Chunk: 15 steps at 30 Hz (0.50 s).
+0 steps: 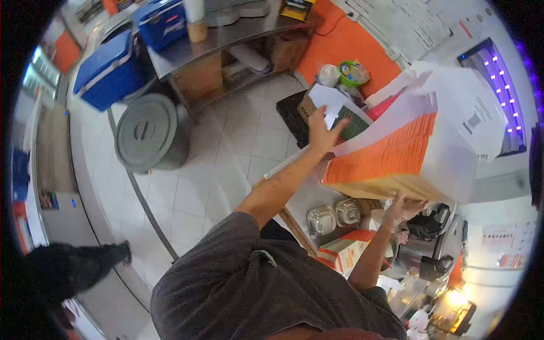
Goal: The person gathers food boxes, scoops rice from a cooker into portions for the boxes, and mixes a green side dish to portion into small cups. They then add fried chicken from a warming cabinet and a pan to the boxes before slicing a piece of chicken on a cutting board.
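A large stack of folded orange-and-white cartons (385, 150), partly wrapped in clear plastic, tilts at the right. My left hand (324, 135) is beside its upper left end, fingers spread, near a white sheet (328, 97) and a dark green item (356, 122). Nothing shows in that hand's grip. Under the stack's lower edge, my right hand (401, 211) holds it from below; clear plastic covers part of that hand. Two clear lidded containers (322, 221) lie below the stack.
A grey lidded bin (148, 133) stands on the tiled floor at left. Blue coolers (107, 71) are behind it, by a dark-topped counter (226, 42). A green basket (352, 73) sits near the orange wall. Black appliances (429, 222) are at the right.
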Each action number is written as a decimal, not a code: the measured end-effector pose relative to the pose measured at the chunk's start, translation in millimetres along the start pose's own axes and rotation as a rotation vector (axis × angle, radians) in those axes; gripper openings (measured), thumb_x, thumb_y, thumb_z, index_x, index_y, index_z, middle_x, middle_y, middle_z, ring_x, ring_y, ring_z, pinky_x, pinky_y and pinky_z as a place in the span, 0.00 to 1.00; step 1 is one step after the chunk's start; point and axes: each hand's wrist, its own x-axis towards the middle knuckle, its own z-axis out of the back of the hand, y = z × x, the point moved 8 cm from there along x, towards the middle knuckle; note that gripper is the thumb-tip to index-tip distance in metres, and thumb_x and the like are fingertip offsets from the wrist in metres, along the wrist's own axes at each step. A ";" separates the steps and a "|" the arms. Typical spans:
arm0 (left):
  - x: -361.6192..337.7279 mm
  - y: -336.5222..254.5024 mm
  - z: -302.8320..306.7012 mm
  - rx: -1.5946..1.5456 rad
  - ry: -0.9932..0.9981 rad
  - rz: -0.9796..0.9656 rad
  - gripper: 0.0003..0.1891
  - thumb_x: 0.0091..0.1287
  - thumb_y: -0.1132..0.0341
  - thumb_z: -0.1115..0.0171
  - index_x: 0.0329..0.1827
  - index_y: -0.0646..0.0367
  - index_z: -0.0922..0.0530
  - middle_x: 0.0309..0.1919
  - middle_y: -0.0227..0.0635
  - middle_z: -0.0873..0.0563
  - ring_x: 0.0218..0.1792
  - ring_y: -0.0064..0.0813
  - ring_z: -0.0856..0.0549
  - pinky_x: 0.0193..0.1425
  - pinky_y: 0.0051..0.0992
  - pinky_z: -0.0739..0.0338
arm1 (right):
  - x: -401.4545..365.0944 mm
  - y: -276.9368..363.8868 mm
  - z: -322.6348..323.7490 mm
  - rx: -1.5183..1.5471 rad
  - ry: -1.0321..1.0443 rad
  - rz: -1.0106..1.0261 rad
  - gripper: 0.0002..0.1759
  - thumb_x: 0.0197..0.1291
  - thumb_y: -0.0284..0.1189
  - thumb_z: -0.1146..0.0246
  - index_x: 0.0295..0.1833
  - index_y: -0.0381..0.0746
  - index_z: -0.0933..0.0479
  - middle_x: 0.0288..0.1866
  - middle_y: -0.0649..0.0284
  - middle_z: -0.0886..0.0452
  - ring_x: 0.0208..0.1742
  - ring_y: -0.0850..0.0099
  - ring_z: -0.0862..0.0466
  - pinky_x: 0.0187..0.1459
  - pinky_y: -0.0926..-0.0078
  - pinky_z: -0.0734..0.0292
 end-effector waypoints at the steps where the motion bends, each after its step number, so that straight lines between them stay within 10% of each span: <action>1: 7.9 43.5 -19.7 0.083 0.237 0.248 0.40 0.51 0.48 0.27 0.59 0.71 0.31 0.53 0.54 0.23 0.56 0.47 0.24 0.61 0.36 0.31 | -13.4 -6.9 2.8 -0.087 -0.020 -0.022 0.49 0.53 0.30 0.29 0.73 0.35 0.54 0.72 0.47 0.47 0.72 0.56 0.42 0.73 0.55 0.48; 2: 5.5 105.5 -56.6 0.023 0.503 0.393 0.38 0.53 0.48 0.28 0.58 0.69 0.29 0.53 0.54 0.21 0.55 0.46 0.22 0.59 0.35 0.28 | -26.0 -12.8 6.5 -0.157 -0.040 -0.060 0.49 0.53 0.31 0.29 0.73 0.35 0.54 0.72 0.47 0.46 0.72 0.57 0.42 0.73 0.56 0.48; 5: -4.8 50.7 -74.7 -0.278 1.019 0.183 0.31 0.58 0.53 0.31 0.58 0.67 0.27 0.51 0.52 0.19 0.54 0.43 0.19 0.57 0.34 0.26 | -58.5 -17.7 18.2 -0.254 -0.076 -0.184 0.49 0.53 0.31 0.29 0.73 0.35 0.54 0.72 0.48 0.46 0.72 0.57 0.42 0.72 0.56 0.48; 9: 16.2 55.2 -114.1 -0.346 0.961 -0.100 0.24 0.62 0.59 0.35 0.57 0.65 0.27 0.47 0.48 0.17 0.50 0.43 0.18 0.53 0.37 0.25 | -87.0 -16.1 17.7 -0.346 -0.135 -0.325 0.49 0.53 0.31 0.29 0.73 0.35 0.54 0.72 0.48 0.45 0.72 0.57 0.42 0.72 0.56 0.48; 15: 26.1 -38.6 -179.5 0.441 1.277 -0.413 0.14 0.63 0.62 0.43 0.46 0.63 0.22 0.34 0.50 0.16 0.38 0.49 0.16 0.42 0.46 0.21 | -120.5 -5.8 -6.4 -0.465 -0.192 -0.530 0.49 0.53 0.32 0.29 0.73 0.35 0.54 0.71 0.48 0.45 0.72 0.58 0.42 0.72 0.57 0.47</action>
